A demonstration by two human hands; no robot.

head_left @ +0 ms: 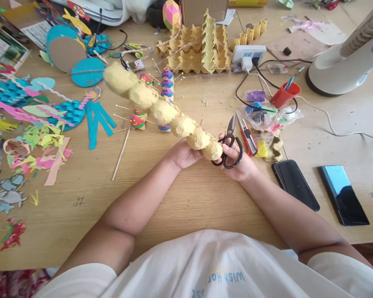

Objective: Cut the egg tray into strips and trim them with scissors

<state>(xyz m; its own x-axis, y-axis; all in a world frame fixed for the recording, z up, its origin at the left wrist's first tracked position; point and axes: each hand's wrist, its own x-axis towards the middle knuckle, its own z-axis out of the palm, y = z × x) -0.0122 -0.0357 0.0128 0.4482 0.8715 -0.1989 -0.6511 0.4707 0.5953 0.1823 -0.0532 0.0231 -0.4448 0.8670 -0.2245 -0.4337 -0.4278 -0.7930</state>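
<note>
A pale yellow egg-carton strip (166,114), a row of several bumps, slants up to the left above the table. My left hand (186,155) grips it from below near its lower right end; part of those fingers is hidden behind the strip. Black-handled scissors (231,142) hang on the fingers of my right hand (236,159), blades pointing up and away. Fingertips of that hand also touch the strip's near end. Beyond the strip stand painted egg-carton caterpillars, one blue and purple (167,89) and one red and green (138,120), with pins stuck in them.
Egg trays (192,47) lie at the back. A red utility knife (248,136), a red cup (284,96) and two phones (295,184) are on the right. Paper scraps (40,145) and blue paper crafts (68,114) cover the left. A wooden stick (121,155) lies left of my hands.
</note>
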